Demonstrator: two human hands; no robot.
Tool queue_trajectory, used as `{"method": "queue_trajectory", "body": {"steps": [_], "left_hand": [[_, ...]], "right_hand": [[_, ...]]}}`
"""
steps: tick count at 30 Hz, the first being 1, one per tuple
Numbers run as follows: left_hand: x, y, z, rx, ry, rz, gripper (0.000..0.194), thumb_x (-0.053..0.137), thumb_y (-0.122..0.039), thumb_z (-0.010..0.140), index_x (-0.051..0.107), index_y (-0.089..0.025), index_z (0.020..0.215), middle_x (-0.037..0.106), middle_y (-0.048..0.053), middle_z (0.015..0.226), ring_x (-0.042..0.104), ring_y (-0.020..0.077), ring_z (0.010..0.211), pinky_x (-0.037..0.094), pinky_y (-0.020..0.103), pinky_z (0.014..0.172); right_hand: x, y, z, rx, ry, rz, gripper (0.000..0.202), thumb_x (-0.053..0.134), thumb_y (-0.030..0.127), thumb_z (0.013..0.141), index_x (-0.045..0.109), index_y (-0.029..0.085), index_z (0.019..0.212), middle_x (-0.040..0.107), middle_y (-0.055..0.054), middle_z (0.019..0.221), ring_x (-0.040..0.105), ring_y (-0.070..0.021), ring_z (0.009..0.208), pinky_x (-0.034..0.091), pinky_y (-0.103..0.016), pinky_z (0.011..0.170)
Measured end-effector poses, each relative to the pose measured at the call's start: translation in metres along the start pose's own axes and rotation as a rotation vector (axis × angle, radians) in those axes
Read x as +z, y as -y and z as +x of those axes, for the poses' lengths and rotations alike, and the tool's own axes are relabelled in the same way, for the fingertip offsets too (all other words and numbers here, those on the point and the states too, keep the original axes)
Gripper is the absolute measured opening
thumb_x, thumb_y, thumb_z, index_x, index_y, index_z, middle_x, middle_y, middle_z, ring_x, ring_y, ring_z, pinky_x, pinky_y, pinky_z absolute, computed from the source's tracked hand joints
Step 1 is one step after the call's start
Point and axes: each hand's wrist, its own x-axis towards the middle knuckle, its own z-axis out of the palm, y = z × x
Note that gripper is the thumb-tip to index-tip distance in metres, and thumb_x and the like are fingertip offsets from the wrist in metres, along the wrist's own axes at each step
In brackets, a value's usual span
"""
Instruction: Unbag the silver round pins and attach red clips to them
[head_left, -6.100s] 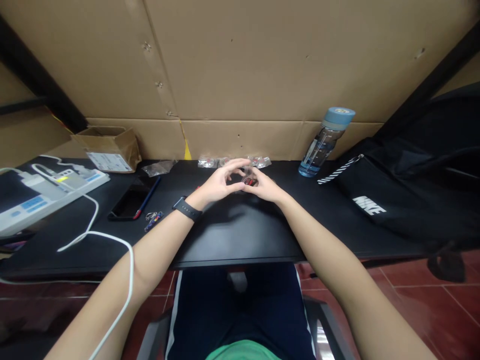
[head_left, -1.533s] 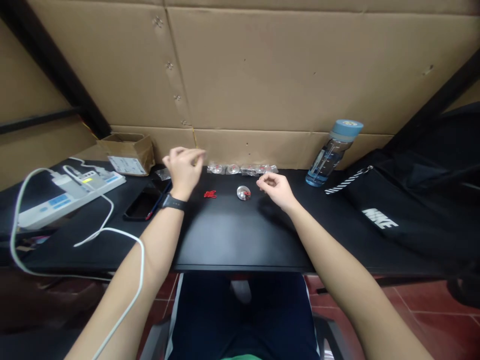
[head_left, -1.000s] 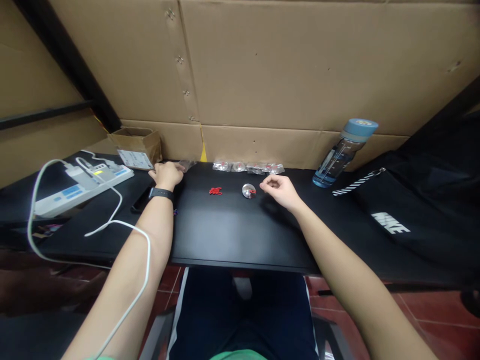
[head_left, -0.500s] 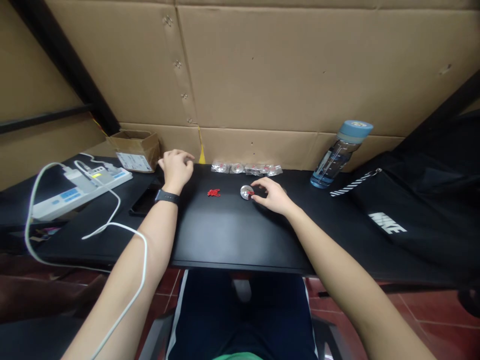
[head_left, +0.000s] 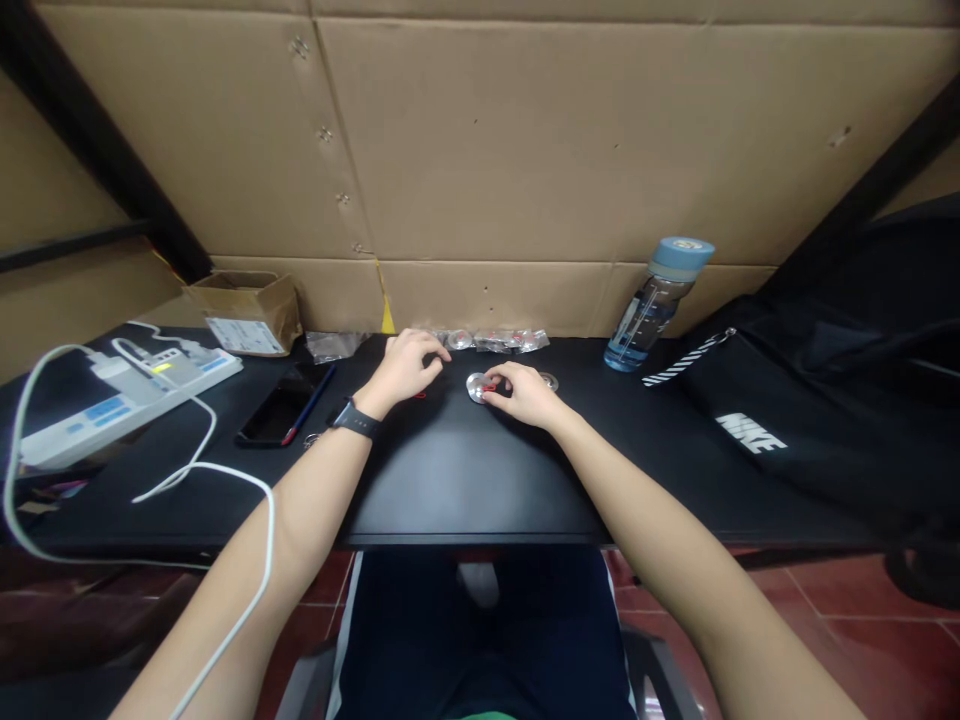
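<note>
A round silver metal disc (head_left: 475, 388) lies on the black table with a red cord (head_left: 490, 388) at its right side. My right hand (head_left: 525, 394) is at this disc, thumb and index finger pinched about the red cord. Partly hidden behind that hand is a second round metal disc (head_left: 550, 381). To the left, my left hand (head_left: 409, 366) hovers over the table with its fingers apart and nothing visible in them. Just below its fingers shows a bit of red cord (head_left: 420, 395), mostly covered by the hand.
Clear packets (head_left: 514, 341) line the cardboard wall, with a crumpled plastic bag (head_left: 334, 346) farther left. A phone (head_left: 283, 405), a pen (head_left: 309, 403), a small box (head_left: 251, 312) and a power strip (head_left: 135, 400) are left. A bottle (head_left: 658, 305) and black bag (head_left: 795, 430) stand right.
My left hand has moved right from near the phone to above the loose red cord, uncovering the phone and pen. My right hand stays at the disc, its fingers closer together.
</note>
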Motion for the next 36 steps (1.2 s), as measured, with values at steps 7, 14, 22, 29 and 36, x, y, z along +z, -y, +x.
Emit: {"method": "queue_trajectory", "body": {"steps": [7,14,22,29,36], "left_hand": [[0.006,-0.003,0.0,0.038,0.035,-0.059,0.019,0.059,-0.025,0.09,0.078,-0.027,0.093,0.078,0.003,0.106,0.064,0.0278,0.116,0.044,0.045,0.106],[0.01,-0.019,0.001,0.065,0.086,-0.304,0.02,0.061,-0.035,0.094,0.076,-0.023,0.098,0.08,0.004,0.104,0.073,0.023,0.095,0.053,0.036,0.091],[0.024,-0.038,-0.001,0.138,0.091,-0.441,0.016,0.067,-0.036,0.094,0.077,-0.024,0.1,0.08,0.003,0.1,0.072,0.0217,0.097,0.052,0.034,0.093],[0.02,-0.045,-0.001,0.19,0.057,-0.355,0.008,0.07,-0.031,0.092,0.074,-0.024,0.091,0.079,0.001,0.095,0.07,0.0213,0.093,0.05,0.036,0.091],[0.018,-0.05,-0.001,0.164,-0.043,-0.304,0.007,0.065,-0.026,0.093,0.072,-0.023,0.093,0.078,0.003,0.098,0.066,0.0231,0.095,0.05,0.039,0.093]], "right_hand": [[-0.003,0.002,0.001,0.128,0.025,0.112,0.006,0.07,0.018,0.087,0.076,0.019,0.086,0.07,0.0,0.072,0.057,-0.0134,0.063,0.043,-0.027,0.07],[-0.012,0.001,0.002,0.156,-0.135,0.379,0.018,0.065,0.037,0.091,0.069,0.02,0.09,0.075,-0.004,0.087,0.068,-0.0184,0.077,0.05,-0.029,0.071],[-0.003,0.007,0.0,0.137,-0.115,0.545,0.024,0.068,0.043,0.09,0.068,0.019,0.092,0.072,-0.005,0.086,0.068,-0.0183,0.077,0.056,-0.032,0.074],[-0.001,0.01,-0.001,0.177,-0.071,0.642,0.03,0.073,0.048,0.087,0.067,0.019,0.091,0.071,-0.004,0.081,0.069,-0.0172,0.072,0.058,-0.033,0.073],[-0.006,0.016,-0.003,0.174,-0.057,0.689,0.045,0.079,0.046,0.082,0.063,0.024,0.117,0.069,-0.007,0.119,0.07,-0.0139,0.075,0.059,-0.029,0.071]]}}
